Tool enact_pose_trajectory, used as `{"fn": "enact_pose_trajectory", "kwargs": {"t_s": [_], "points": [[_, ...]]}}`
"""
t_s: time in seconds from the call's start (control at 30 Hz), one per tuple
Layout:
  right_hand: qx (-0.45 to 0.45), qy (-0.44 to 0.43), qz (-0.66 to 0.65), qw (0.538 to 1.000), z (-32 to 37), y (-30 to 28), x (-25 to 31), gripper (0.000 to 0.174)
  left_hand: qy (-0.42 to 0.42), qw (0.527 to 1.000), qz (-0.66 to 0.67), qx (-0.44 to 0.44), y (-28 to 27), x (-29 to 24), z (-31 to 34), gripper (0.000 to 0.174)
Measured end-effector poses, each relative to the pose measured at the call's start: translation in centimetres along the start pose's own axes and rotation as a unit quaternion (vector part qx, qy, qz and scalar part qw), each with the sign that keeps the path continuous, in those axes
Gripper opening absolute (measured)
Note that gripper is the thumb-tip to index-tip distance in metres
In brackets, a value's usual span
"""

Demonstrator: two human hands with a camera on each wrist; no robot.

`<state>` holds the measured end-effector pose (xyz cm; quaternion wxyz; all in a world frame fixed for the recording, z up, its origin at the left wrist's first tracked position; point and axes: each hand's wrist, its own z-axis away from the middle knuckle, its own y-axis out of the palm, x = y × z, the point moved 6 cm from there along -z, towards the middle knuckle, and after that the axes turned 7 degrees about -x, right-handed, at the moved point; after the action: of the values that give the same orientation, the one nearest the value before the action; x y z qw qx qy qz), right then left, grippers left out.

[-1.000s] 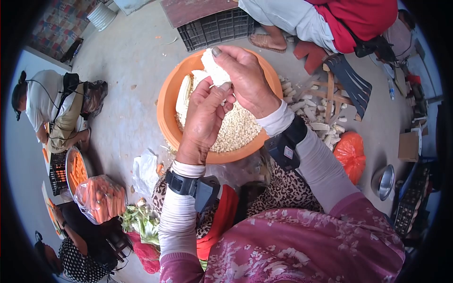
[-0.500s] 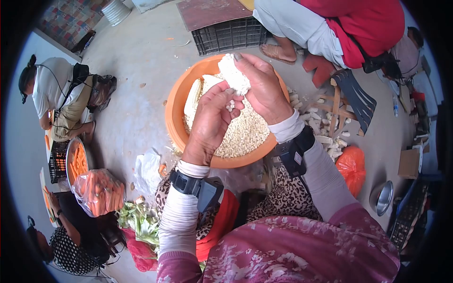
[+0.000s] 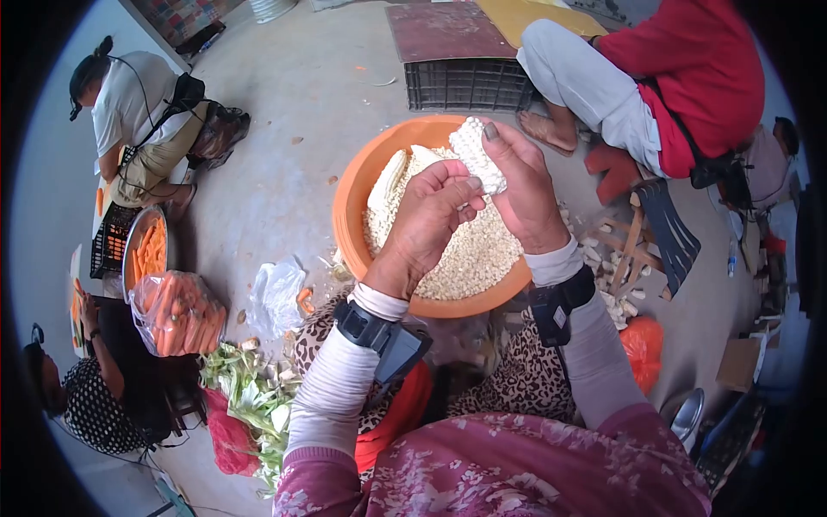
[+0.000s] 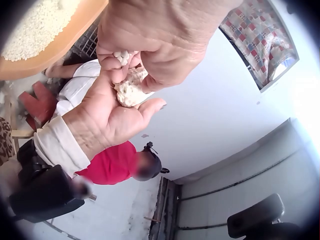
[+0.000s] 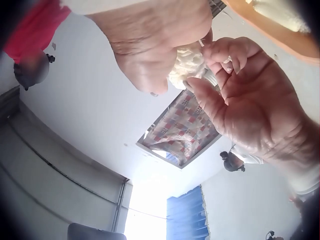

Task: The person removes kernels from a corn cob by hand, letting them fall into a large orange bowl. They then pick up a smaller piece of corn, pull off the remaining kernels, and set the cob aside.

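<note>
A short white corn cob (image 3: 477, 155) is gripped by the right hand (image 3: 524, 183), thumb along its upper side. The left hand (image 3: 428, 222) touches the cob's lower end with its thumb, fingers curled in. Loose kernels sit in the curled fingers of the left hand (image 4: 159, 37) in the left wrist view, by the cob's end (image 4: 131, 89). In the right wrist view the cob (image 5: 186, 66) lies between the right hand (image 5: 152, 42) and the left hand (image 5: 255, 100). Below both hands stands an orange basin (image 3: 351, 185) with loose kernels (image 3: 465, 263) and whole cobs (image 3: 388, 181).
Stripped cobs (image 3: 616, 306) and a wooden stool (image 3: 636, 246) are right of the basin. A black crate (image 3: 469, 84) stands beyond it, beside a person in red (image 3: 706, 77). Husks (image 3: 250, 379), bagged carrots (image 3: 179, 314) and two more people are at the left.
The head view has shifted, so the basin and both hands appear further right and lower. The right hand still grips the cob, with the left hand against its lower end.
</note>
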<state>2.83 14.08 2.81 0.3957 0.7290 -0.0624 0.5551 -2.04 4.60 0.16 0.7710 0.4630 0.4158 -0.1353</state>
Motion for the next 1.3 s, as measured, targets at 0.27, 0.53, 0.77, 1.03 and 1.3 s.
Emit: {"fn": "enact_pose_trajectory", "kwargs": {"t_s": [0.27,0.53,0.77,1.03,1.3], "points": [[-0.019,0.001,0.016,1.0,0.2,0.0,-0.3,0.034,-0.012,1.0,0.008,0.006,-0.2,-0.4,0.0,0.011],[-0.021,-0.004,0.038,0.999,0.3,0.0,-0.1,0.032,-0.007,1.0,-0.029,0.001,-0.2,-0.2,-0.2,0.017],[-0.018,-0.015,0.078,0.997,0.4,0.1,-0.3,0.035,0.027,0.987,-0.153,-0.032,0.0,-0.7,0.1,0.021],[-0.017,-0.001,0.077,0.997,0.2,-0.2,-0.5,0.035,0.06,0.98,-0.188,-0.025,0.0,-0.8,0.0,0.021],[-0.016,-0.069,0.189,0.98,0.1,-0.2,-0.8,0.035,0.009,0.991,-0.124,-0.056,-1.0,-0.3,-0.5,0.012]]}}
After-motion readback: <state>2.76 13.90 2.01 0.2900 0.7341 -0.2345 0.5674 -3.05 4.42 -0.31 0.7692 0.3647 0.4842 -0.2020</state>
